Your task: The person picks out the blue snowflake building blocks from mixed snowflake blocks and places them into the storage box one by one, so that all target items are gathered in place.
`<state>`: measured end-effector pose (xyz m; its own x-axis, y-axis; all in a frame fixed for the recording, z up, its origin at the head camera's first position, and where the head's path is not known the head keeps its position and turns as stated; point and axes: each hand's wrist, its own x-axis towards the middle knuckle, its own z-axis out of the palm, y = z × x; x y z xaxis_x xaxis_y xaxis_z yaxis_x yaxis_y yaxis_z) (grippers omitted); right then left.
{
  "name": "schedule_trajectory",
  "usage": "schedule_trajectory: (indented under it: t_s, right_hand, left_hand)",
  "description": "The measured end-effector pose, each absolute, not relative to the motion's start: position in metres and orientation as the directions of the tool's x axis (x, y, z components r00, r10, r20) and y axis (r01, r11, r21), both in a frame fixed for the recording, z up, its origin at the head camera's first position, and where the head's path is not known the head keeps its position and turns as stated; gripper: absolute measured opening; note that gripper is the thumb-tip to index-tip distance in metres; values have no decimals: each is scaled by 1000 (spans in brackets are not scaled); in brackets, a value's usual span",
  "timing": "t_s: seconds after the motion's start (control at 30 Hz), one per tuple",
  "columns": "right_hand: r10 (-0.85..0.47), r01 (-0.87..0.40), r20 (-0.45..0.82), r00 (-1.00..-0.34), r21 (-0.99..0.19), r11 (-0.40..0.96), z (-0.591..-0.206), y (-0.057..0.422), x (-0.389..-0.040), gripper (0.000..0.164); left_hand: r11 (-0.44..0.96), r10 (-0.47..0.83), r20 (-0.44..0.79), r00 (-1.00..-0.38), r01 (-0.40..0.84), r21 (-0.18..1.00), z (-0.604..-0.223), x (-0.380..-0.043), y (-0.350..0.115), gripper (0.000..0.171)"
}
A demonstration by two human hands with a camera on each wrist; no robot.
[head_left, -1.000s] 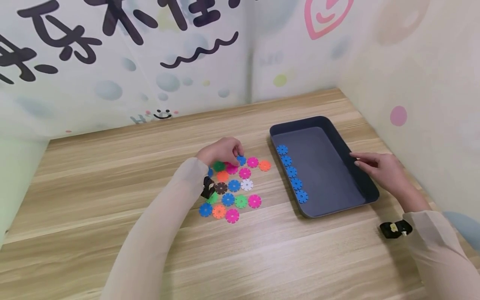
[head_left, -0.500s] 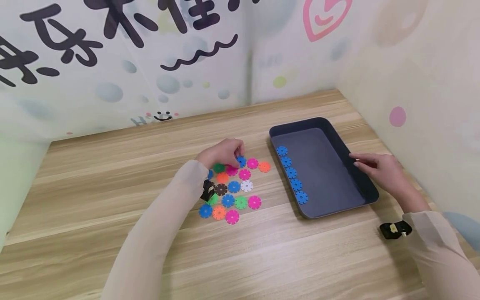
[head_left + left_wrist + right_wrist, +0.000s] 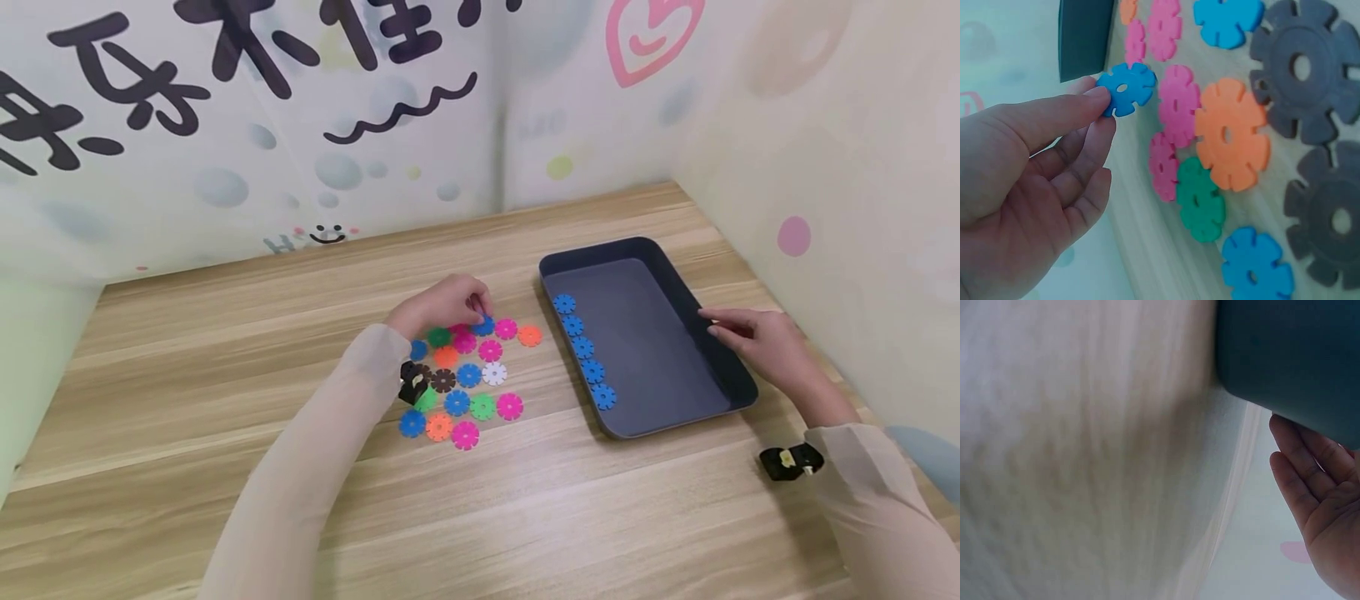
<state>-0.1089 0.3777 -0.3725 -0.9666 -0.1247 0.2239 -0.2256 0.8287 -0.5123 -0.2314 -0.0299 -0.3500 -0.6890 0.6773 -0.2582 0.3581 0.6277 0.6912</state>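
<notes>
My left hand (image 3: 447,302) pinches a blue notched plastic disc (image 3: 1125,89) between thumb and fingers, close over the far side of a loose group of discs. Around it lie a pink disc (image 3: 506,329), an orange disc (image 3: 529,336) and a green disc (image 3: 1200,200). On the right, my right hand (image 3: 768,342) holds the right rim of a dark grey tray (image 3: 660,350), its thumb and index fingertips at the edge. In the right wrist view its other fingers (image 3: 1297,481) extend beside the tray's outer wall. Several blue discs (image 3: 582,347) form a row along the tray's left inner side.
Brown discs (image 3: 443,381), a white disc (image 3: 494,373) and more coloured discs lie flat on the wooden table (image 3: 525,517), left of the tray. A printed wall (image 3: 420,158) bounds the back, and another wall (image 3: 847,275) stands close beyond my right hand.
My left hand has raised the blue disc slightly, tilting it and shifting a little to the right. The right hand and tray stay in place.
</notes>
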Motion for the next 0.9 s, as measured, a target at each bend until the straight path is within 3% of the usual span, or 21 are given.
schedule_trajectory:
  t_s: [0.3,0.57,0.9]
  right_hand:
    - [-123,-222,218,-968,-517,827,-371,376,-108,26]
    - [-130,-234,234,-964,-500,834,-371,376,-107,25]
    - [-128,-232,230,-965,-511,828,-371,375,-107,25]
  left_hand:
    - [585,700,-226,-678,362,726,-337,-228,-25,12]
    - [489,781,-125,-612,476,731,-321,-215,-3,10]
    - [371,833,-42,-552,501,782,-319,-198,32,12]
